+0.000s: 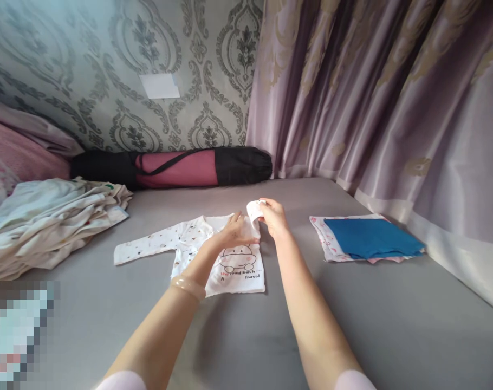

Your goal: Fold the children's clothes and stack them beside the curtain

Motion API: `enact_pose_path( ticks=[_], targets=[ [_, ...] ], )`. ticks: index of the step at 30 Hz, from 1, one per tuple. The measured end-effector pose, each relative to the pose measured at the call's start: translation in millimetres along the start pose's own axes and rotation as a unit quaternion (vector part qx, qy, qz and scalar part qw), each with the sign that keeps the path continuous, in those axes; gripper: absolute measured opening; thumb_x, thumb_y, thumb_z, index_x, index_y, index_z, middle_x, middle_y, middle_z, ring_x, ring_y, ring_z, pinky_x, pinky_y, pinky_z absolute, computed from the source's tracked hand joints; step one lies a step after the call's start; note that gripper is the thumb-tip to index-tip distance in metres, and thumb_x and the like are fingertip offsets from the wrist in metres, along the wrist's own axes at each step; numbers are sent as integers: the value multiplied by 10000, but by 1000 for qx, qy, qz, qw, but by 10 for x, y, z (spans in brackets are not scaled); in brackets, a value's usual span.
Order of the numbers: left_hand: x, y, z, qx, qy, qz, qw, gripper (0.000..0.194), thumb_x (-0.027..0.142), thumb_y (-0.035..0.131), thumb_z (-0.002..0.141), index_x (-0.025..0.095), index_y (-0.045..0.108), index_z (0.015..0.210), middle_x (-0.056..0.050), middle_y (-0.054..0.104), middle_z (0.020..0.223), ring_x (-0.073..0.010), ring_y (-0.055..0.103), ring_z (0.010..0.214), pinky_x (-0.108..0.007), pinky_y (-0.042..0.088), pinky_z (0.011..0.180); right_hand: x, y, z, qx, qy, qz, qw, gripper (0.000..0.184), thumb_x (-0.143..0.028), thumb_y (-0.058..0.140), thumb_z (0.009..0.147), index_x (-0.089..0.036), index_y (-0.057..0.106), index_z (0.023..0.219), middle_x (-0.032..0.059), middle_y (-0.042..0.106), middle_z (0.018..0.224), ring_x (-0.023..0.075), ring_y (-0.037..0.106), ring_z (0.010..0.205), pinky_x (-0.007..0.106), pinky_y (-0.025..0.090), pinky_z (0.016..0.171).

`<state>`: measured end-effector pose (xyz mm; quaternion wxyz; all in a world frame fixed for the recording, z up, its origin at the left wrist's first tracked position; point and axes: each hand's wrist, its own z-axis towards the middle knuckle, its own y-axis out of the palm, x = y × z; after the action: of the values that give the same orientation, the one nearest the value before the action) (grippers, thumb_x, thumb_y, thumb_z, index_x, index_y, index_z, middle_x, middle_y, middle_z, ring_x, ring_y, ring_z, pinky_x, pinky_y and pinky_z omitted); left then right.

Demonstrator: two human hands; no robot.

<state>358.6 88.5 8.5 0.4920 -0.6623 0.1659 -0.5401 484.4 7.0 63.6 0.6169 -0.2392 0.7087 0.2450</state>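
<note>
A small white baby shirt [242,279] with a printed cartoon animal and lettering lies on the grey sheet. One speckled sleeve [147,246] stretches out flat to the left. My left hand [233,232] rests on the upper part of the shirt, fingers apart and pressed against the cloth. Slightly to its right, my right hand [273,216] pinches the other sleeve's cuff [254,209], which is lifted a little off the bed and folded back. A pale bangle [188,288] circles my left wrist. Part of the shirt is hidden under my left hand and forearm.
To the right lies a stack of folded clothes with a blue cloth [370,237] on top. A pile of cream clothes [47,222] sits at the left. Along the wall lies a black and maroon long bag [177,167]. Purple curtains [376,97] hang at the right.
</note>
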Motion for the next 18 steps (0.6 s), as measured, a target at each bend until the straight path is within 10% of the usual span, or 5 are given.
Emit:
enact_pose_path(
  ticks=[6, 10, 14, 18],
  targets=[
    [-70, -262, -549, 101, -111, -122, 981, 604, 503, 553, 851, 158, 474, 1341, -185, 431, 1448, -298, 433, 1323, -407, 394, 1059, -47, 2, -7, 44, -42, -58, 996, 362, -199, 469, 839, -139, 602, 1171, 91, 697, 988, 136, 637, 656, 191, 467, 450],
    [-110, -322, -750, 168, -172, -322, 916, 502, 518, 522, 883, 147, 556, 1219, -165, 575, 1299, -253, 596, 1147, -363, 502, 951, 1, 108, -49, 32, -111, -127, 985, 413, -276, 451, 877, -169, 553, 1262, 93, 703, 1030, 163, 674, 778, 206, 522, 557],
    [-158, -310, -733, 179, -192, -484, 835, 614, 572, 324, 956, 93, 460, 1316, -220, 550, 1326, -226, 631, 1101, -346, 518, 949, 53, 328, -255, -125, -77, -101, 984, 411, -305, 490, 909, -185, 518, 1301, 100, 705, 1079, 168, 694, 817, 243, 553, 646],
    [-225, -262, -689, 144, -183, -426, 874, 724, 607, 65, 959, 145, 403, 1401, -189, 621, 1235, -216, 640, 1077, -356, 543, 891, 71, 391, -382, -240, -15, -72, 968, 340, -284, 467, 961, -176, 519, 1279, 125, 683, 1172, 154, 700, 905, 286, 544, 816]
  ],
)
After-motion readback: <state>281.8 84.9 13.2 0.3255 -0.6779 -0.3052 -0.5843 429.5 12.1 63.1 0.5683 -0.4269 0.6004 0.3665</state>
